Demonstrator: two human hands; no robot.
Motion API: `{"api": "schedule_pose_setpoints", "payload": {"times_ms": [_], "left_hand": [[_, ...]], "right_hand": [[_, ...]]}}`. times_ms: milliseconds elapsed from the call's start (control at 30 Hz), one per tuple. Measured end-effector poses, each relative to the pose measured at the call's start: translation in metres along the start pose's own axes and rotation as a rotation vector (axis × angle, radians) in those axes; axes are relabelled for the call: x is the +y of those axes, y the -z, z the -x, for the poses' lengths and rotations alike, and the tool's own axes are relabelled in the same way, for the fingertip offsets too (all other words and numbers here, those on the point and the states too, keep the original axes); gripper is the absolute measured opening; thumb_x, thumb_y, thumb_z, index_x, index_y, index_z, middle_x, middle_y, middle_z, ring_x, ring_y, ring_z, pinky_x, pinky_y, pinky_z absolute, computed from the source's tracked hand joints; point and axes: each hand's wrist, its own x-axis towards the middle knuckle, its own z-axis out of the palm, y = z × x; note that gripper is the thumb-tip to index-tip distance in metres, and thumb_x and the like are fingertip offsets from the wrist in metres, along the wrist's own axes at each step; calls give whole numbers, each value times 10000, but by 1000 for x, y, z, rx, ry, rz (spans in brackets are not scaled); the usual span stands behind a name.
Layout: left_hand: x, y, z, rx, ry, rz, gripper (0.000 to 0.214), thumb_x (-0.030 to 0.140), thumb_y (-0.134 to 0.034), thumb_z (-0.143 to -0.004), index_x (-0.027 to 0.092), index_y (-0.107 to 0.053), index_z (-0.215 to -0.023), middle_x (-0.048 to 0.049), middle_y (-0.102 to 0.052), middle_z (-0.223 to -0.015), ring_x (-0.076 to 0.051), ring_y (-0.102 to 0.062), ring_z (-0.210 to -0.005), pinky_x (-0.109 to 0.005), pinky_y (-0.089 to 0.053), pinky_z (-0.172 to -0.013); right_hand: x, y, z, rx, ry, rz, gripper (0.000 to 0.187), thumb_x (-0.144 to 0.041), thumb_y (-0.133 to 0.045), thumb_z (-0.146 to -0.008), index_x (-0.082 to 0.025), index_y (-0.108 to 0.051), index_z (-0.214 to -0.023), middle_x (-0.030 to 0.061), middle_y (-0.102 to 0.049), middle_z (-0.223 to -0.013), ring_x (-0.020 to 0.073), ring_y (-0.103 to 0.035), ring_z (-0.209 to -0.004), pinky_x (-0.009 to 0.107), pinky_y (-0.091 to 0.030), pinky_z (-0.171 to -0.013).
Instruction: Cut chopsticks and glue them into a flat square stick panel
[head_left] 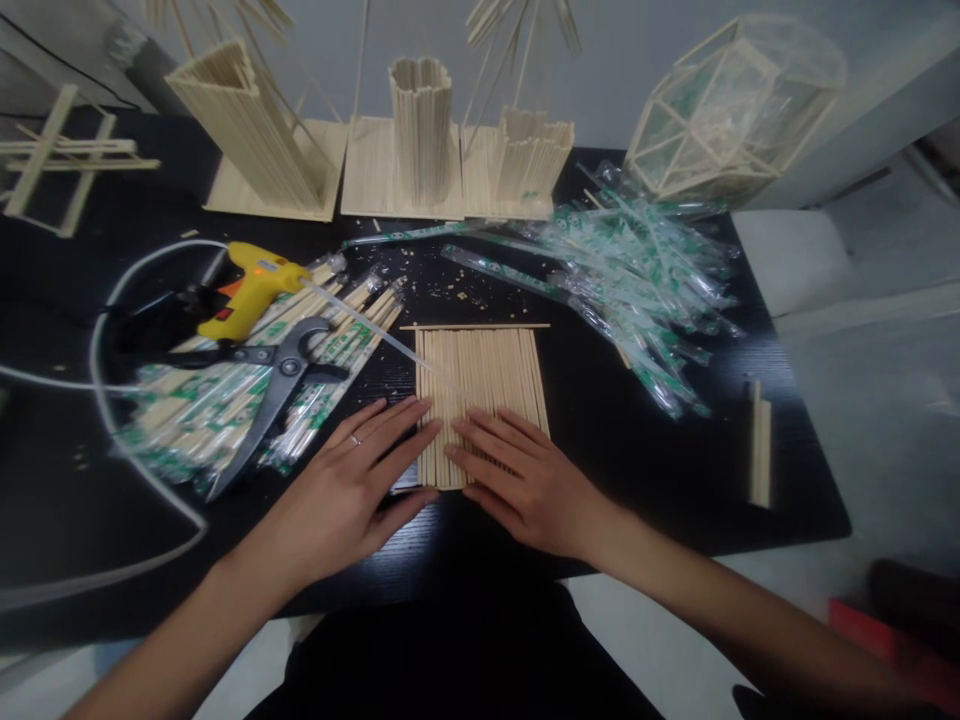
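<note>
A flat panel of wooden chopsticks (480, 360), laid side by side, lies on the black table in front of me. A single stick (475, 327) runs crosswise along its far edge, and another shows partly at the near edge. My left hand (367, 475), with a ring on one finger, rests on the panel's left side, fingers stretched out. Across the lower right part lies my right hand (525, 475), its fingers spread flat on the sticks. Neither hand grips anything. The near corners are partly covered by my hands.
A yellow glue gun (251, 290) and dark cutters (285, 370) lie on wrapped chopsticks (202, 405) at left. Empty wrappers (637, 270) are heaped at right. Stick structures (421, 130) stand along the back. A few short sticks (760, 450) lie near the right edge.
</note>
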Motion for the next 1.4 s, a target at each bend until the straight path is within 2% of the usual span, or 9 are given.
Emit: {"api": "schedule_pose_setpoints", "payload": {"times_ms": [333,1000,1233,1400], "left_hand": [[2,0,-1,51,-5,4,599,334,-671,-996,102,-505,-1522,-177,-603,-1491,-310,-596,-1365,-530,-473,-1188],[1,0,0,35,-19,-14,557,354,-646,-1016,66,-519,-1476,-198,-579,-1497,-309,-558,-1386,-525,-483,-1172],[1,1,-1,35,-16,-6,551,367,-632,-1025,71,-520,-1477,-205,-570,-1497,-323,-547,-1388,-537,-495,-1155],[0,3,0,48,-12,-2,598,389,-649,-1014,89,-493,-1508,-197,-548,-1523,-326,-527,-1411,-534,-470,-1182]], "right_hand": [[1,-2,1,-3,-18,-23,393,-245,-553,-1066,-155,-596,-1446,113,-566,-1551,234,-412,-1537,495,-390,-1273],[0,-1,-1,16,6,28,377,-243,-567,-1061,-124,-612,-1416,123,-589,-1527,252,-461,-1504,481,-402,-1267],[-1,-3,1,82,48,47,396,-249,-621,-1037,-83,-617,-1396,162,-609,-1498,272,-486,-1484,490,-414,-1254],[-1,15,4,220,68,-59,447,-221,-668,-1002,-33,-585,-1399,198,-664,-1409,256,-493,-1479,437,-449,-1230]]}}
